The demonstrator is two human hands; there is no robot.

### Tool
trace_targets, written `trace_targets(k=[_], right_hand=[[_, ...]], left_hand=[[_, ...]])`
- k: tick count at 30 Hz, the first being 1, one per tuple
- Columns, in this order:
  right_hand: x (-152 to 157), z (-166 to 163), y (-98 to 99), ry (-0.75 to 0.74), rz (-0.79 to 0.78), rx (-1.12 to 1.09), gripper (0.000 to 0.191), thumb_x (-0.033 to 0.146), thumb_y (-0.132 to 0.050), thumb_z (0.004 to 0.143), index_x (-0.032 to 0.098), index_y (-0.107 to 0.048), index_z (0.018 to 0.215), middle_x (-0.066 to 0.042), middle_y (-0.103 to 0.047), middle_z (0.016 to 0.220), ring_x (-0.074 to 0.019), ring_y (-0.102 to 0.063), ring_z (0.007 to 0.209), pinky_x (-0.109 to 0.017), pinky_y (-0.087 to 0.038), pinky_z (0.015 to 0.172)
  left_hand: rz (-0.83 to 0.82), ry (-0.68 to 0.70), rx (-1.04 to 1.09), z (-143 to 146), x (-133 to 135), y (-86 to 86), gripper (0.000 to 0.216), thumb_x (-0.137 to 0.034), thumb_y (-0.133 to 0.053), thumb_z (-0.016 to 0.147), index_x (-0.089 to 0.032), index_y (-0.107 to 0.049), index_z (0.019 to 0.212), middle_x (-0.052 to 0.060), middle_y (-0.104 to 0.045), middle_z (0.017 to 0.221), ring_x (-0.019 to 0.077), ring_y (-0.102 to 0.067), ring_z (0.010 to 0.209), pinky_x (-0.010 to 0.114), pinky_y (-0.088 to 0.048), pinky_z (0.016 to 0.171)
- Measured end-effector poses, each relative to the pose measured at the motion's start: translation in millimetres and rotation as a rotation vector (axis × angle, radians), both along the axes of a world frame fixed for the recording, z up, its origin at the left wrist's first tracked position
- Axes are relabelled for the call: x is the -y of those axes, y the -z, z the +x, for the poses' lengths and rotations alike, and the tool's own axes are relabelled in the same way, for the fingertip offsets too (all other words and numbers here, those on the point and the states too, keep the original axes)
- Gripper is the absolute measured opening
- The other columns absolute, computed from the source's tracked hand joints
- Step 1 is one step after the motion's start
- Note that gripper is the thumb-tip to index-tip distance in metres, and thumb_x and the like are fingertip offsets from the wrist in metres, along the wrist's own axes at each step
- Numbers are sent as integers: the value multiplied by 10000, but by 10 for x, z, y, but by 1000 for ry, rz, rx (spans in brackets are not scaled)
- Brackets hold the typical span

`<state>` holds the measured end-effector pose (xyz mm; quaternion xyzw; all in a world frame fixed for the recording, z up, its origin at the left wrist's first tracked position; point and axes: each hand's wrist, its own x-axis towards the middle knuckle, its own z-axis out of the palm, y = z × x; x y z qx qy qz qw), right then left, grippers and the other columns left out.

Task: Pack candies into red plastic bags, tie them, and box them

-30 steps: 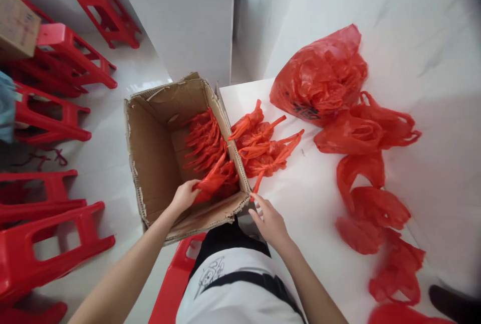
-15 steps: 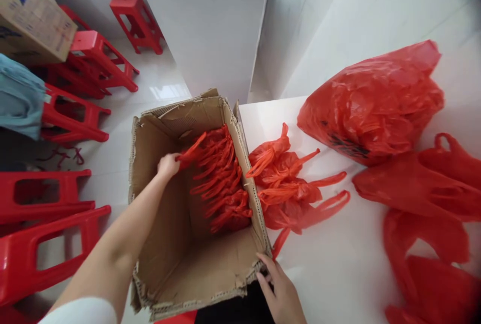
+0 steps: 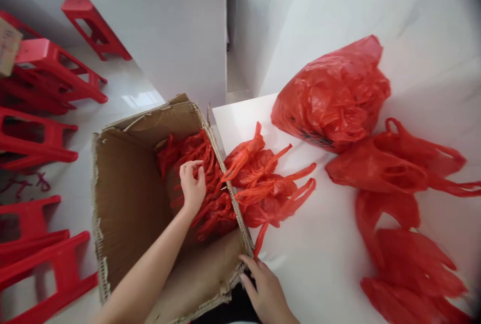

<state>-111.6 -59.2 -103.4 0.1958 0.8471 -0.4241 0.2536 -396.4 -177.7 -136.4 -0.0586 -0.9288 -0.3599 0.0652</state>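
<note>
My left hand (image 3: 193,186) is inside the open cardboard box (image 3: 131,213), above a row of tied red plastic bags (image 3: 199,146). Its fingers are loosely curved, thumb apart, and nothing shows in them. My right hand (image 3: 266,289) grips the box's near right corner, thumb and fingers around the rim. Several knotted red bags (image 3: 263,173) lie on the white table (image 3: 304,244) just outside the box's right wall, their handles sticking out.
A large full red bag (image 3: 330,98) stands at the back of the table, with loose red bags (image 3: 379,163) in front of it. Red plastic stools (image 3: 56,68) and part of another carton (image 3: 8,45) are on the left. A grey panel (image 3: 180,28) rises behind the box.
My left hand let go of a red bag at the box's left-back part and moved right over the row. The view shifted right. My right hand stayed on the corner.
</note>
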Motion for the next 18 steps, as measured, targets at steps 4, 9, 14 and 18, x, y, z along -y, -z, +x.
trace_targets(k=[4, 9, 14, 18], right_hand=[[0, -45, -46, 12, -14, -9, 416, 279, -464, 905, 273, -560, 1310, -79, -646, 1197, -226, -631, 1068, -334, -497, 939], [-15, -30, -59, 1, -17, -15, 421, 267, -474, 899, 279, -553, 1313, -70, -650, 1192, -229, -629, 1071, -336, -496, 932], [-16, 16, -13, 1, -22, -38, 423, 276, -460, 910, 268, -544, 1324, -71, -649, 1206, -217, -630, 1082, -329, -491, 944], [-30, 49, 36, 8, -30, -57, 413, 318, -460, 917, 260, -557, 1314, -69, -648, 1218, -207, -639, 1076, -310, -501, 942]], left_hand=[[106, 307, -118, 221, -710, -419, 278, -277, -554, 873, -221, -585, 1144, 109, -566, 1173, 258, -493, 1147, 425, -391, 1002], [111, 291, 270, -159, -1288, -307, 437, -265, -721, 724, -184, -619, 1141, 178, -551, 1313, 377, -400, 1280, 533, -291, 1062], [284, 297, 348, -462, -1144, -312, 242, -247, -456, 893, -167, -672, 968, 94, -715, 932, 249, -648, 968, 398, -482, 893], [672, 203, 345, -544, -483, -624, 323, -350, -418, 924, -192, -595, 1143, 56, -720, 998, 179, -682, 908, 334, -537, 832]])
